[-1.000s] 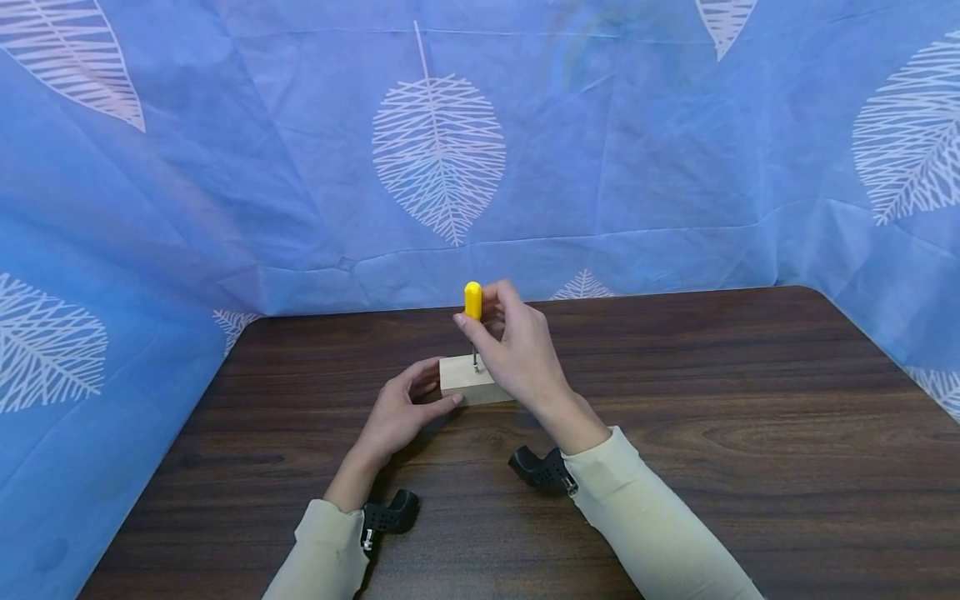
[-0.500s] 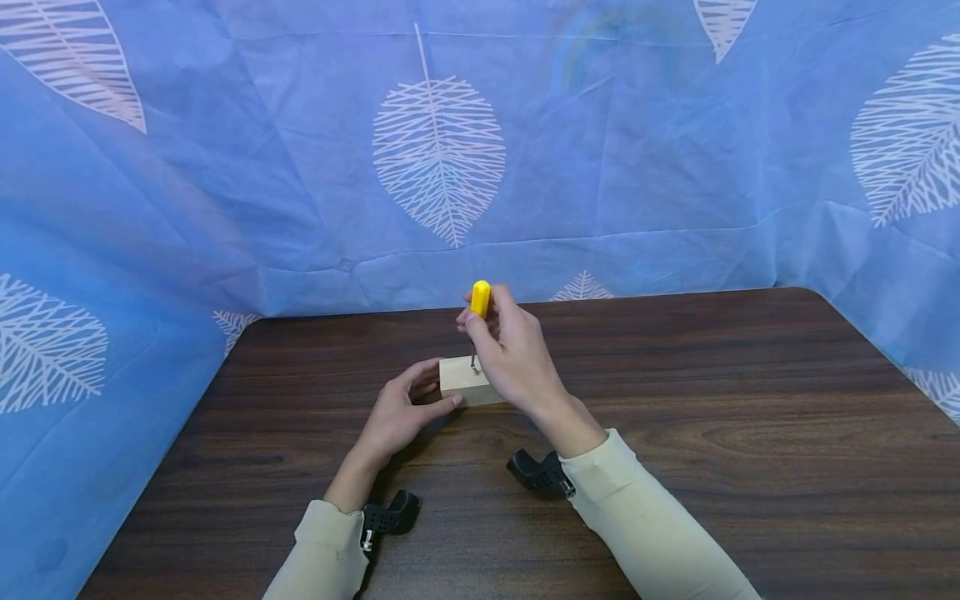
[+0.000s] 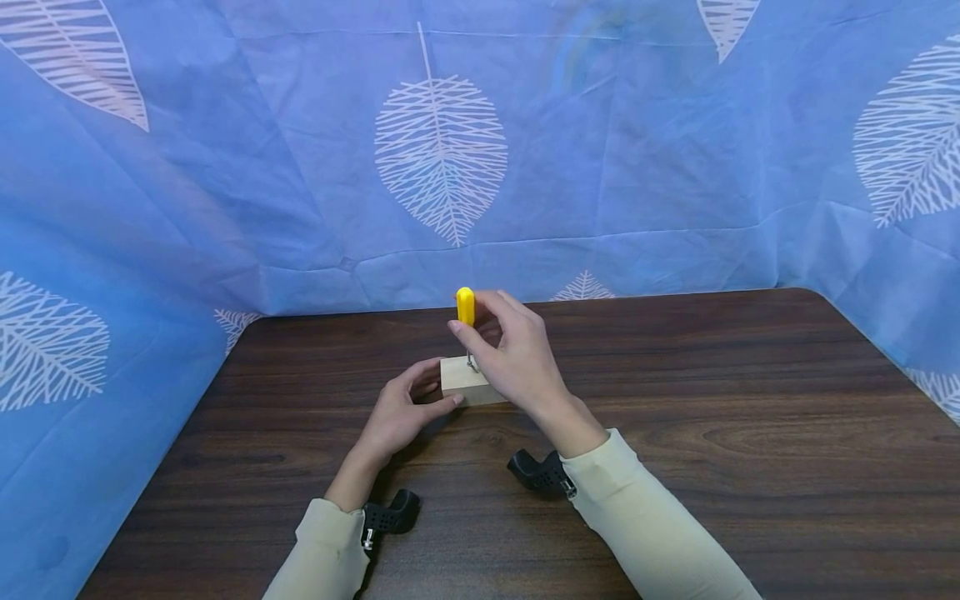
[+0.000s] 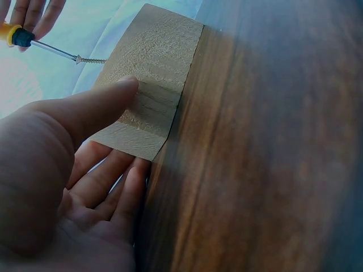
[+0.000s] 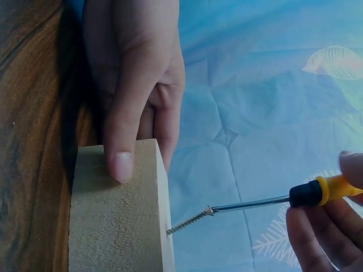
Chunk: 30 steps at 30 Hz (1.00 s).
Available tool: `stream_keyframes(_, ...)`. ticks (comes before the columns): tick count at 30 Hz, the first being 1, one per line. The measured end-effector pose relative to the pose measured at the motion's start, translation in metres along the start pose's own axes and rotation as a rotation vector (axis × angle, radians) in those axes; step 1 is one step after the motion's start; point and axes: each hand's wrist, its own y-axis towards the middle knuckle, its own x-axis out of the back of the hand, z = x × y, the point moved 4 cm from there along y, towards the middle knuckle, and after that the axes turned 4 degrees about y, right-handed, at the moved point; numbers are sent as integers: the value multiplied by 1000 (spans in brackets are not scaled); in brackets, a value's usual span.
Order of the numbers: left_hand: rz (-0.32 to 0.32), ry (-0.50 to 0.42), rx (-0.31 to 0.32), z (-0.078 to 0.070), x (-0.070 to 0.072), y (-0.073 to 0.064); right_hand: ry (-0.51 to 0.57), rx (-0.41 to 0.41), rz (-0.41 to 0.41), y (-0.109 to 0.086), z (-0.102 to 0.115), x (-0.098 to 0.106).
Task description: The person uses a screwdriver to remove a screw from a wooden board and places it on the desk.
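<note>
A pale wooden block (image 3: 468, 387) lies on the table, its left end held between the thumb and fingers of my left hand (image 3: 397, 414). From its top face a threaded screw (image 5: 189, 222) sticks out, leaning a little in the right wrist view. My right hand (image 3: 521, 354) grips the yellow handle of a screwdriver (image 3: 466, 307) above the block. The metal shaft (image 5: 249, 203) runs down to the screw head, and its tip meets the head there. In the left wrist view, the left thumb (image 4: 113, 102) presses on the block's near side.
The dark wood-grain table (image 3: 712, 400) extends on all sides of the block. Behind it hangs a blue cloth (image 3: 637, 167) with white leaf prints. Black wrist mounts (image 3: 392, 512) sit at both cream sleeves (image 3: 652, 517), low over the table.
The screwdriver handle tips slightly right, then back left, with the right hand's fingers shifting around it. The left hand and the block stay in place.
</note>
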Motion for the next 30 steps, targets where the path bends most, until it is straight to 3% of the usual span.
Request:
stream_keyframes(22, 6, -22, 5, 0, 0, 0, 46, -19, 7, 0, -1, -2)
stream_keyframes(30, 4, -14, 1, 0, 0, 0, 2, 30, -15, 0, 0, -2)
